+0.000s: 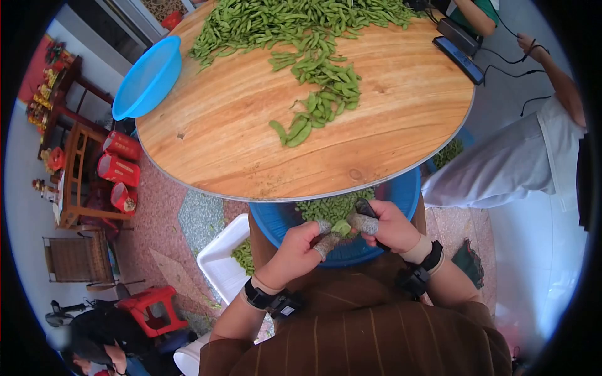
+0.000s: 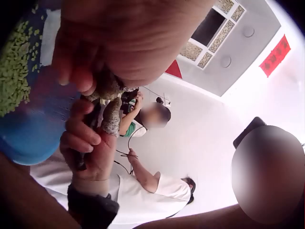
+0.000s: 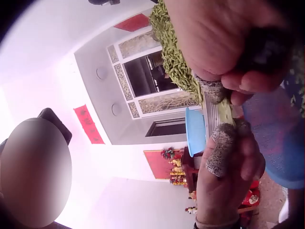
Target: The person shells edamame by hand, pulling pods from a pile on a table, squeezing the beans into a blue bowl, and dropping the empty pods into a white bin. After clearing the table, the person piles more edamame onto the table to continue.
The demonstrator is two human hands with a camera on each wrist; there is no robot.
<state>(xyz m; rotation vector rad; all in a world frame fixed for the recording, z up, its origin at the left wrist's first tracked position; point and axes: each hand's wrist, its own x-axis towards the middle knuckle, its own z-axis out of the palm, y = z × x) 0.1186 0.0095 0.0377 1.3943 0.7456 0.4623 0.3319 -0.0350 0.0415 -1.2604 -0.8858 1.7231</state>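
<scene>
Both hands meet over a wide blue basin (image 1: 411, 194) below the table's near edge. My left hand (image 1: 291, 254) pinches a green bean pod (image 1: 341, 227) between thumb and finger, both in grey speckled covers. Against the pod's other side is my right hand (image 1: 396, 229), its covered thumb close to the left fingertips. It grips a black-handled tool (image 1: 365, 208), whose rounded dark end (image 3: 267, 47) shows at the palm in the right wrist view. The tool's working tip is hidden by fingers. Shelled green beans (image 1: 320, 208) lie in the basin under the hands.
Unopened pods (image 1: 301, 25) are heaped on the round wooden table (image 1: 219, 144), trailing toward me. A blue basket (image 1: 147, 78) leans at its left edge. On the floor, a white tub (image 1: 216, 260) holds green pods or husks. At right stands a person in pale trousers (image 1: 495, 166).
</scene>
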